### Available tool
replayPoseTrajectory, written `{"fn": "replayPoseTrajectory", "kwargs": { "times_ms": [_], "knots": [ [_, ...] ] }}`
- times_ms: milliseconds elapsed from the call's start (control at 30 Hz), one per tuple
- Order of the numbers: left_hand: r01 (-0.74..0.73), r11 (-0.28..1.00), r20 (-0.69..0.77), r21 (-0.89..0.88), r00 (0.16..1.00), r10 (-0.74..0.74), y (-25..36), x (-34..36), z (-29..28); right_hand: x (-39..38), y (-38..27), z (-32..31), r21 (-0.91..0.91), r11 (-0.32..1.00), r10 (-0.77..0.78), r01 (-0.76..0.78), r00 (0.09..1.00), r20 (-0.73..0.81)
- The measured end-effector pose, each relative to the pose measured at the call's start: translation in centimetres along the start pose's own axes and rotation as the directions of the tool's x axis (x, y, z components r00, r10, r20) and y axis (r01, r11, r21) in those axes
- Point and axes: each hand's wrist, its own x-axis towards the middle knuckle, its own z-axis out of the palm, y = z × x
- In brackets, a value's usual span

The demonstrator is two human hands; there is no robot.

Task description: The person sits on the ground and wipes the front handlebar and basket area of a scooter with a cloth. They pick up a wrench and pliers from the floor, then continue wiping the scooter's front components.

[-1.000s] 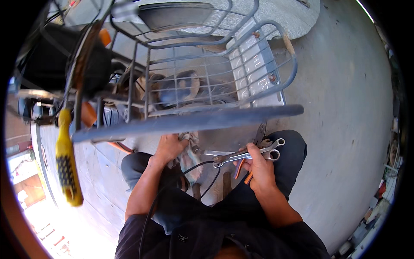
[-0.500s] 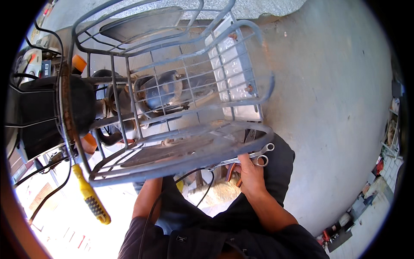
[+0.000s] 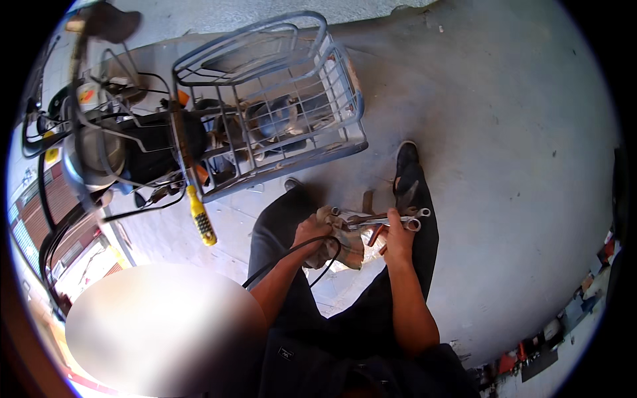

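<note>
My right hand point(image 3: 398, 240) is closed around a bundle of metal wrenches point(image 3: 418, 217), their ring ends sticking out past the thumb. Pliers with orange-red handles point(image 3: 375, 235) show under its fingers. My left hand point(image 3: 313, 232) grips a crumpled grey-brown cloth point(image 3: 340, 247), possibly a bag, which touches the far ends of the tools. A black cable point(image 3: 292, 249) arcs across my left forearm and over the cloth. Both hands are low, between my knees.
Ahead to the left stands a two-wheeler with a grey wire basket point(image 3: 279, 159). A yellow-handled screwdriver point(image 3: 201, 219) hangs off its near side. Assorted tools and parts point(image 3: 531, 355) line the far right edge. A pale blurred patch covers the lower left.
My view has pulled back, so the basket sits farther off and no longer covers my left hand. The cloth in that hand now shows. My right hand still holds the wrenches and pliers.
</note>
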Motion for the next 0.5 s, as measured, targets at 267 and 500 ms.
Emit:
{"fn": "replayPoseTrajectory", "kwargs": {
  "times_ms": [267,500],
  "knots": [
    [-0.151,0.974,-0.076,0.169,0.983,0.166,10.8,-7.9,-5.0,-1.0,-7.3,-4.0,0.161,0.987,-0.034,0.028,0.999,0.039],
    [-0.138,0.988,-0.123,0.066,0.982,0.145,18.9,-13.5,-7.2,-1.0,-18.6,-8.4,0.131,0.990,-0.068,0.059,0.996,0.065]
  ]
}}
